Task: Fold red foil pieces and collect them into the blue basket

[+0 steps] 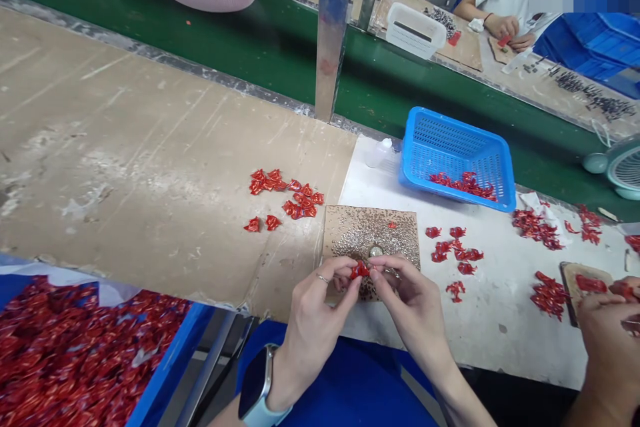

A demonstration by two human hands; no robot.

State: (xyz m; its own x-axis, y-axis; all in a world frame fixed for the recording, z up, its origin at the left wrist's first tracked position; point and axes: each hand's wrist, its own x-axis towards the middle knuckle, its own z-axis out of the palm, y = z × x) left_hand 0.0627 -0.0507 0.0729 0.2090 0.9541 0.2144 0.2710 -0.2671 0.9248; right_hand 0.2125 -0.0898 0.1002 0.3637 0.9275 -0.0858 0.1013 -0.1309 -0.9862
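Note:
My left hand (313, 320), with a ring and a smartwatch, and my right hand (410, 307) both pinch a small crinkled red piece (360, 271) between their fingertips. Just beyond my fingers lies a brown board (400, 233) covered in tiny silver parts, with a round metal item (376, 251) near its front edge. Loose red pieces (285, 197) lie to the left of the board on worn cardboard. More of them (455, 253) lie to its right on a white sheet (495, 327).
A blue perforated basket (457, 160) holds red pieces, and a blue bin (65, 347) at lower left is heaped with them. A neighbouring person's hand (610, 347) works at the right edge. A metal post (330, 27) rises behind the bench, with a green belt (235, 40) and another worker beyond.

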